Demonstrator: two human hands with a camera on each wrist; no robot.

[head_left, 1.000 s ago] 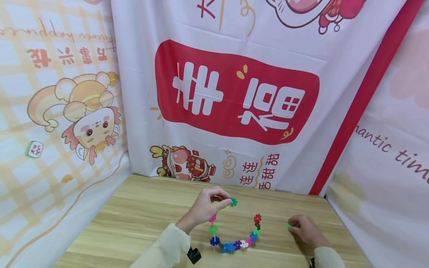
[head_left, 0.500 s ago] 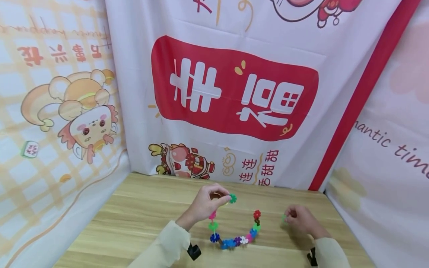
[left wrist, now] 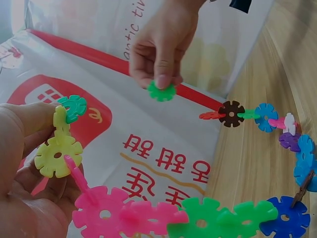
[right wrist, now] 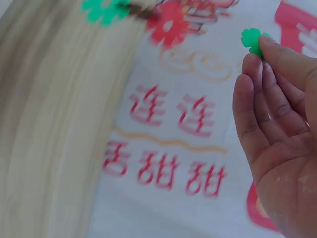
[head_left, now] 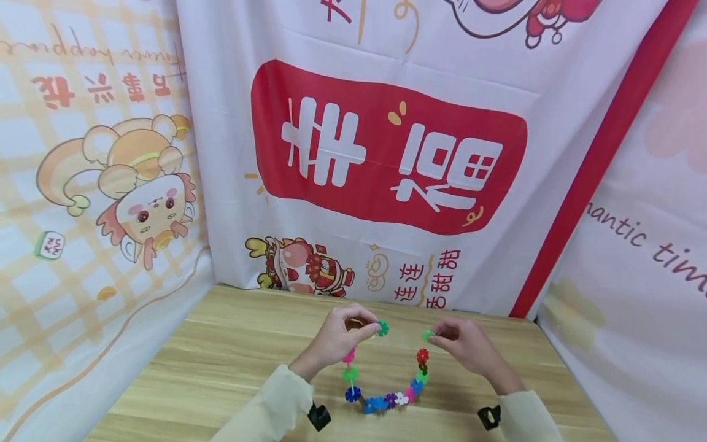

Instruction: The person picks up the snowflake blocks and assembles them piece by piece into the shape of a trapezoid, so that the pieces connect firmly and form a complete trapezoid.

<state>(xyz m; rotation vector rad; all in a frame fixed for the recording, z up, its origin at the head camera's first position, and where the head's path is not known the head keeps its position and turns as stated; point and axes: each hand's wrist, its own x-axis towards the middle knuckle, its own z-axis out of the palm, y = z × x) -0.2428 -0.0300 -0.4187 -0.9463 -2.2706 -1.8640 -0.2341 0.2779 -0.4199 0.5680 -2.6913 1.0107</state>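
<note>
My left hand (head_left: 336,337) pinches one end of a chain of slotted plastic snowflake discs. In the left wrist view, a yellow disc (left wrist: 58,156) and a teal-green disc (left wrist: 74,108) are at that end. From there the chain hangs in a U through pink, green, dark blue (head_left: 353,394), light blue, purple and white, up to a red disc (head_left: 422,356) at its other end. Thumb and fingers of my right hand (head_left: 466,345) pinch a loose light green snowflake disc (right wrist: 252,40), just above the red disc and apart from it.
Beneath both hands is a wood-grain table (head_left: 248,344). A white cloth with a red panel (head_left: 381,147) hangs at its back edge, and printed cloths (head_left: 127,184) stand along the left and right sides. Black wrist devices (head_left: 319,417) sit below the sleeves.
My right hand has moved left and away from me with the light green disc, from the right of the chain to above its red end. The left hand has stayed nearly still.
</note>
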